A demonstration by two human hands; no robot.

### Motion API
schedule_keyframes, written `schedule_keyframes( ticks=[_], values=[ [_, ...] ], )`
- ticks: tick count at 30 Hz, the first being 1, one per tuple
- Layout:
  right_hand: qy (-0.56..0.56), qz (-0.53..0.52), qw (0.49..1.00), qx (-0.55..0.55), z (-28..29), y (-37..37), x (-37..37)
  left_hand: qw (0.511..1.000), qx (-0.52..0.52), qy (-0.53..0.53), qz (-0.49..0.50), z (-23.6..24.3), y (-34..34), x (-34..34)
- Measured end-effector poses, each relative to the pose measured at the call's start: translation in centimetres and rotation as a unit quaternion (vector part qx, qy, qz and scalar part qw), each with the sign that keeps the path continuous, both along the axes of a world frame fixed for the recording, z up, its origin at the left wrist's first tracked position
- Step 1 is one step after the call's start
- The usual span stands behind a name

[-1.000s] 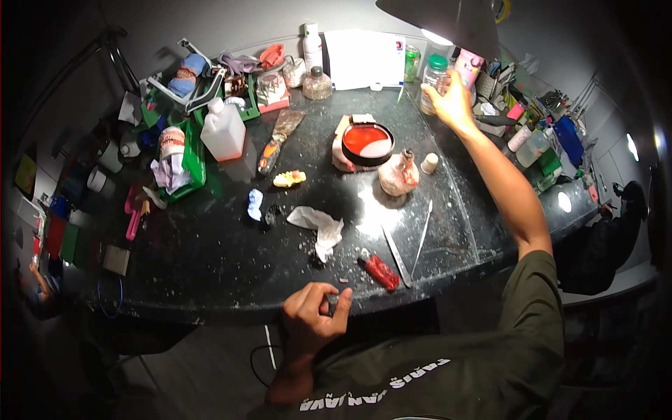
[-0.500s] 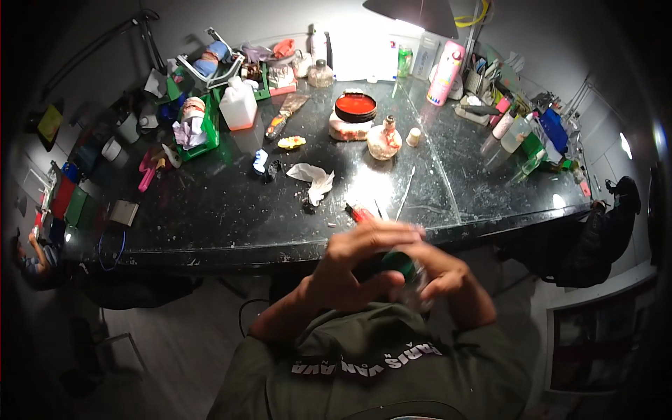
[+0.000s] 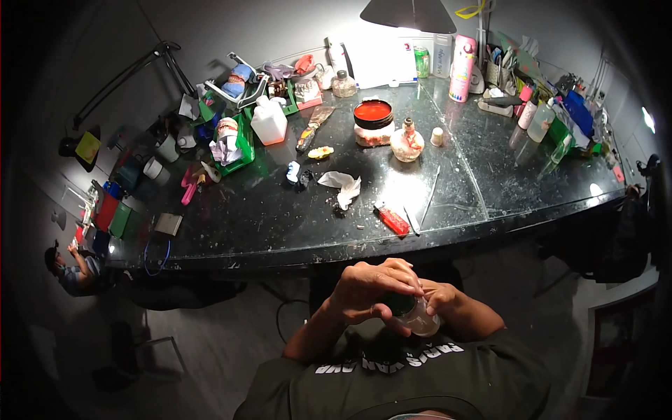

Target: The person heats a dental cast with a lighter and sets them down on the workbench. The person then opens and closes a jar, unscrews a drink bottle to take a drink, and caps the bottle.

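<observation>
Close to my chest, below the bench's front edge, I hold a small clear jar (image 3: 423, 320) with a green lid (image 3: 398, 302). My left hand (image 3: 371, 288) is closed over the lid, thumb along its near side. My right hand (image 3: 446, 297) grips the jar from the right, its fingers partly hidden behind it. The jar is tilted, and I cannot make out its contents. On the bench just beyond my hands lie a red lighter (image 3: 393, 221), a short pointed tool (image 3: 412, 221) and a thin metal tool (image 3: 432, 192).
A dark bench (image 3: 280, 210) curves around me. On it stand a tin of red material (image 3: 373, 112), a round glass burner (image 3: 407, 145), a white plastic bottle (image 3: 269, 122) and a crumpled tissue (image 3: 343, 186). A lamp (image 3: 409, 15) hangs above; another person (image 3: 77, 269) sits far left.
Both hands have drawn back from the bench edge toward my chest with the jar, uncovering the lighter. My view has swung left, so the bench things appear farther right.
</observation>
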State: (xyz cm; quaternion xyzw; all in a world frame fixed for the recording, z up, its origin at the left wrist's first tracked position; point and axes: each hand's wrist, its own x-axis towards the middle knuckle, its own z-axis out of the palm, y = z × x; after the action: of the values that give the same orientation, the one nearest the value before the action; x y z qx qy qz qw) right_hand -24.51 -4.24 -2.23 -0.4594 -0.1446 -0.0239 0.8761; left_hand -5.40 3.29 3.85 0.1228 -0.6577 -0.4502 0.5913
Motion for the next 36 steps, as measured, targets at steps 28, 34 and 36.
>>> schedule_keyframes(
  ticks=[28, 34, 36],
  values=[
    [-0.155, -0.454, 0.677, -0.558, 12.3, 1.2, -0.6, 0.903, 0.178, 0.051, 0.388, -1.4, -2.6, 7.3],
    [-0.304, -0.52, 0.537, -0.591, 21.2, 1.4, 0.0, 0.895, 0.203, 0.094, 0.386, -3.5, -3.2, 8.6],
    [-0.32, -0.558, 0.476, -0.6, 22.6, 1.9, 0.2, 0.891, 0.21, 0.046, 0.399, -2.5, -3.2, 7.9]
  ],
)
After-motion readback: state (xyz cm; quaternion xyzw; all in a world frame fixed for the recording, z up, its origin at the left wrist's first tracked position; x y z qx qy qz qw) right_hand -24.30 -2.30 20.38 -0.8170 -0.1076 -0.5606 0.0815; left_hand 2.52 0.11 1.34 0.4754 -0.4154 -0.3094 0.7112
